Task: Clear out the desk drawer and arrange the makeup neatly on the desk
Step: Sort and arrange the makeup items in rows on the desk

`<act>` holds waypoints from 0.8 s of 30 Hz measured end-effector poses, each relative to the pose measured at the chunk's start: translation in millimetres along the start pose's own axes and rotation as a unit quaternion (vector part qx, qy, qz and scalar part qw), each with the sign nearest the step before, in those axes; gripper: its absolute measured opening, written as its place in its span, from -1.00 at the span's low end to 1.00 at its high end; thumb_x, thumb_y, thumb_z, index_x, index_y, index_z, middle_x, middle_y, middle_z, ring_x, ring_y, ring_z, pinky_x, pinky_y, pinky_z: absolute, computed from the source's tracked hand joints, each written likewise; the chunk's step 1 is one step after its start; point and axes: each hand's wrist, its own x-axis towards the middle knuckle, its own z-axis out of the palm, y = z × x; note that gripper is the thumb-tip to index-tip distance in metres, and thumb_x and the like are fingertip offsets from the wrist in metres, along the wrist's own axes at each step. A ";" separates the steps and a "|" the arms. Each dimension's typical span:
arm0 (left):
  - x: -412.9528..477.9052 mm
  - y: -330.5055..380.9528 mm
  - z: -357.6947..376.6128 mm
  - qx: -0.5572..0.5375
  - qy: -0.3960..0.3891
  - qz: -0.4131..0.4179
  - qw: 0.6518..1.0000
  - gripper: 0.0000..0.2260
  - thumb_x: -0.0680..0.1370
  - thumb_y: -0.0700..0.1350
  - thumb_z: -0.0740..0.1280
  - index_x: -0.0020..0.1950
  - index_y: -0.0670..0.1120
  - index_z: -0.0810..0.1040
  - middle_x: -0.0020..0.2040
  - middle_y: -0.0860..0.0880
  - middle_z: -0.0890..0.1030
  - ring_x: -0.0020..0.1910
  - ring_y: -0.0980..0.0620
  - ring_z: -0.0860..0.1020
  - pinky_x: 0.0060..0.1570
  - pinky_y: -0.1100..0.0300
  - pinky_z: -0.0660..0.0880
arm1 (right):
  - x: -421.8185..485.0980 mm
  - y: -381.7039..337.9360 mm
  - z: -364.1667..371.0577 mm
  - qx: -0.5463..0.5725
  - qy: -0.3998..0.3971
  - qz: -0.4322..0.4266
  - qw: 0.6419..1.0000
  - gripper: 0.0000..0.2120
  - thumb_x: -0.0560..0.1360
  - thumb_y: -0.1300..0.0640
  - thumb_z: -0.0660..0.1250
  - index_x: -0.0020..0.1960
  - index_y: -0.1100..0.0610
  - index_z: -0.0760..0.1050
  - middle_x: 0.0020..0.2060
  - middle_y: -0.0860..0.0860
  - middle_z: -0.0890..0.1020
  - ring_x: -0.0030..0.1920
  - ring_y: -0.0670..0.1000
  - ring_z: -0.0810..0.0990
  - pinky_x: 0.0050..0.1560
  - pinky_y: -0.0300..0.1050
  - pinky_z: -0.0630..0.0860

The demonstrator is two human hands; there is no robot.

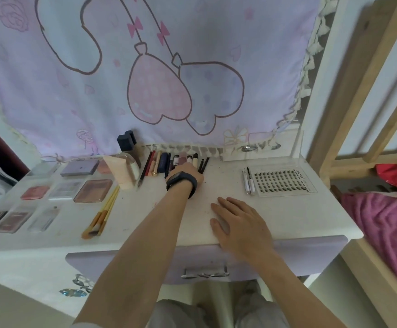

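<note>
My left hand (pixel 186 173), a dark watch on its wrist, reaches to the back of the white desk (pixel 287 209). It is in among a row of lip tubes and pencils (pixel 162 162); its fingers are hidden behind the back of the hand. My right hand (pixel 239 223) lies flat and open on the desk near the front edge, holding nothing. Compacts and palettes (pixel 93 190) lie in rows on the left, with makeup brushes (pixel 102 214) beside them. A false-lash tray (pixel 280 181) and two silver tubes (pixel 248 182) lie on the right. The lilac drawer front (pixel 121 259) below is closed.
A pink tube (pixel 119 171), a clear dome (pixel 131 166) and a dark-capped bottle (pixel 126 140) stand at the back left. A clear acrylic box (pixel 263 145) sits at the back right. A printed curtain (pixel 145 67) hangs behind the desk. A wooden bed frame with a pink blanket (pixel 387 221) adjoins on the right.
</note>
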 end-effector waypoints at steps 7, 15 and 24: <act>-37.8 -31.0 -7.8 -0.092 0.056 0.058 0.993 -0.69 0.60 0.15 0.30 0.28 0.05 0.50 0.06 -0.03 0.63 -0.03 -0.07 0.59 -0.02 0.02 0.57 | -0.1 -1.4 -6.4 0.030 -0.016 0.017 0.999 -0.42 0.57 -0.30 -0.03 0.50 -0.14 0.38 0.48 -0.21 0.40 0.51 -0.15 0.27 0.47 -0.12 0.21; -107.0 -79.3 19.0 -0.132 0.153 0.219 0.954 -0.87 0.60 0.12 0.31 0.05 0.13 0.59 -0.15 0.24 0.47 -0.07 0.17 0.45 -0.22 0.22 0.42 | -1.8 -0.1 -22.2 0.283 0.067 0.161 0.943 -0.37 0.46 -0.53 0.08 0.38 -0.19 0.36 -0.06 -0.32 0.65 -0.11 -0.29 0.56 -0.06 -0.20 0.44; -118.9 -99.1 34.8 -0.314 0.126 0.219 0.915 -0.84 0.51 -0.10 0.49 -0.03 0.19 0.68 -0.15 0.19 0.62 -0.12 0.26 0.51 -0.13 0.49 0.37 | -0.3 3.5 -27.1 0.282 0.027 0.155 0.946 -0.81 0.60 -0.24 0.25 -0.09 -0.22 0.56 -0.24 -0.35 0.68 -0.33 -0.16 0.51 -0.23 -0.19 0.39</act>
